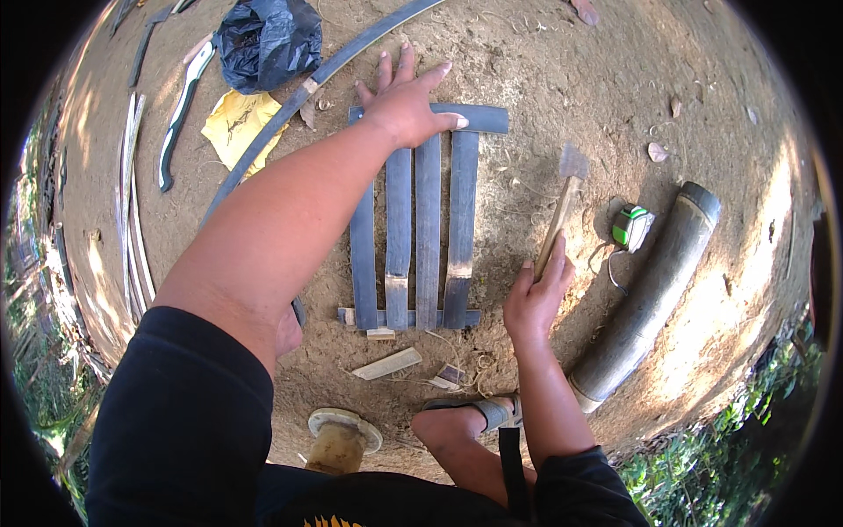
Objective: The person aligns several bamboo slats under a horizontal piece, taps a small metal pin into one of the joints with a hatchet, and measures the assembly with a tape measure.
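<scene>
My left hand (404, 110) is spread over a dark bamboo crosspiece (487, 119), fingers apart, the thumb lying along it. Below that crosspiece, several upright bamboo slats (428, 228) lie side by side with gaps between them. Their near ends rest over a lower crosspiece (472, 318). To the right of the slats, my right hand (538, 299) is closed round the wooden handle of a hammer (555, 220). Its flat, greyish head points away from me and looks slightly blurred. The hammer is apart from the slats.
A thick bamboo pole (645, 299) and a green tape measure (632, 227) lie at right. Far left are a folding saw (184, 114), a black plastic bag (268, 44), a yellow sheet (241, 127) and a long curved strip (263, 145). Wood offcuts (386, 363) lie near my feet.
</scene>
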Tool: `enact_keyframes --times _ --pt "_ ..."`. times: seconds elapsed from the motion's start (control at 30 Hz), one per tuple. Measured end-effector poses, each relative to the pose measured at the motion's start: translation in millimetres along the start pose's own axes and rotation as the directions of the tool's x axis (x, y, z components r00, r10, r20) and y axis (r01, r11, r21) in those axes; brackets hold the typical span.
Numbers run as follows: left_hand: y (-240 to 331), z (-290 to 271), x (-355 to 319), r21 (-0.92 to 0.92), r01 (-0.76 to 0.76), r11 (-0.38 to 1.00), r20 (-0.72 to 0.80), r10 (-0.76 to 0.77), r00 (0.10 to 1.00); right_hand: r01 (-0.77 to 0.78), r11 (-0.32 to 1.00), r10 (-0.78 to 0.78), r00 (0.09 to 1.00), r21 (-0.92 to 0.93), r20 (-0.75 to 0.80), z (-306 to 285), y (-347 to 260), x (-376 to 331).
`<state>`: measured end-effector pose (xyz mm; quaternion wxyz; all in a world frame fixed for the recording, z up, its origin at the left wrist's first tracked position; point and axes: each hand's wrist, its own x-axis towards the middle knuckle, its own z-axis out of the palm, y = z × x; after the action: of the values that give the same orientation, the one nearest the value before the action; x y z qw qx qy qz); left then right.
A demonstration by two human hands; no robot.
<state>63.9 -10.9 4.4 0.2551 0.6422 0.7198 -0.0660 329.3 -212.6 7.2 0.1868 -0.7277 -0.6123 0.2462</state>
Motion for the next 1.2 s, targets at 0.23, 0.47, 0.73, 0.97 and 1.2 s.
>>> enact_keyframes --times 0.23,0.47,0.73,0.97,1.2 --pt "6.6 -8.6 -2.6 -0.011 0.024 1.000 0.048 -0.024 0.999 -0.043 0.955 0.059 0.997 -0.294 0.046 -6.1 18.2 6.1" --pt "9.3 -20.1 -8.6 -0.068 0.024 0.997 0.100 -0.017 0.995 0.367 0.862 -0.372 0.927 -0.349 0.055 16.1 -57.9 89.1" --pt "5.9 -18.7 -7.7 -0.083 0.003 0.997 0.090 0.004 0.996 0.589 0.711 -0.496 0.807 -0.384 0.320 33.2 -94.6 151.1" --pt "3.6 -18.8 -7.8 -0.141 -0.022 0.990 0.086 0.035 0.996 0.636 0.620 -0.430 0.765 -0.459 0.479 21.6 -107.7 157.7" --pt "-10.6 -18.2 -27.5 -0.336 -0.094 0.937 -0.085 0.069 0.994 0.671 0.585 -0.328 0.710 -0.456 0.624 20.9 -142.6 164.6"
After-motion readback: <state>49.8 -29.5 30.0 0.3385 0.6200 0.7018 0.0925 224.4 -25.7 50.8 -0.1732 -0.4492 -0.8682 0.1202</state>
